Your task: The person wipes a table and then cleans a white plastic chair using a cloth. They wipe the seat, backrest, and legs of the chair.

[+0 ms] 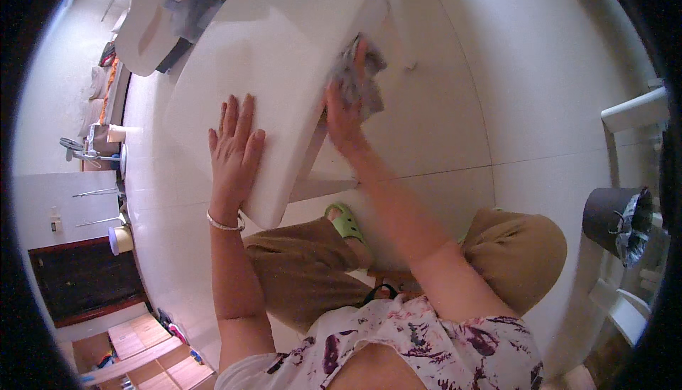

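Observation:
My left hand (234, 150) lies flat with spread fingers on a white panel-like piece of furniture (282, 43), near its lower end. A light bracelet (226, 222) circles that wrist. In my right hand (346, 118) is a crumpled grey cloth (362, 78), held against the right-hand edge of the white piece. The right hand and cloth are motion-blurred, and some of the fingers are hidden in the folds. Under the white piece, a support meets the floor close to my green clog (346, 224).
A dark bin with a shiny liner (613, 225) stands at the right beside white frame parts (634, 110). At upper left is a curved white object (149, 33). A standing fan (80, 147) and open wooden shelving (149, 347) are along the left. Pale tiled floor (442, 123) surrounds me.

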`<state>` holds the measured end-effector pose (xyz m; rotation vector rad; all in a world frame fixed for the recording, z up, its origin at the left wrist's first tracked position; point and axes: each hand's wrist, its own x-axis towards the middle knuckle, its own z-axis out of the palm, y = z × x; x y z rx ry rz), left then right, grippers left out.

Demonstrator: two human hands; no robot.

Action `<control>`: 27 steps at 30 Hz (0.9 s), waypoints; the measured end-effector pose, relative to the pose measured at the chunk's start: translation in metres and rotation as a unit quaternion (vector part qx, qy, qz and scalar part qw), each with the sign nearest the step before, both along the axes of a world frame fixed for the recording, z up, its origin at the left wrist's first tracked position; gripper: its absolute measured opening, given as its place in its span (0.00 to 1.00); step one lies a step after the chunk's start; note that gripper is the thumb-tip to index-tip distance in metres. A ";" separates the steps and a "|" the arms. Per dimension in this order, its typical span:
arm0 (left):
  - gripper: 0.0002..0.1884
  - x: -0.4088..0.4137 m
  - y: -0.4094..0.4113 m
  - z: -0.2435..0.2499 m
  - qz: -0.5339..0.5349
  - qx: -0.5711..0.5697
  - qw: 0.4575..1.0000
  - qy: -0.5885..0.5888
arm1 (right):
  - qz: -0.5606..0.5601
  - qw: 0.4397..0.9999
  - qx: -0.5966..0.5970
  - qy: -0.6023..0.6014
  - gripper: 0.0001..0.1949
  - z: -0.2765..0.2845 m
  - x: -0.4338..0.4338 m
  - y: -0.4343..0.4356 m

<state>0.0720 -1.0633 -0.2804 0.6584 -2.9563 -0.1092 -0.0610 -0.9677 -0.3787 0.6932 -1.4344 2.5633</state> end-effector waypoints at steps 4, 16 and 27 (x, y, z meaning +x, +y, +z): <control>0.28 -0.010 0.006 0.005 -0.016 0.002 1.000 0.008 | -0.087 0.995 0.032 -0.034 0.32 -0.017 -0.093 -0.014; 0.27 -0.006 -0.001 -0.006 -0.003 0.010 1.000 0.025 | -0.031 0.996 0.073 -0.040 0.40 -0.029 0.071 -0.008; 0.28 0.000 0.000 -0.005 -0.004 0.014 0.999 0.036 | 0.161 0.967 0.171 0.100 0.42 -0.026 0.173 0.054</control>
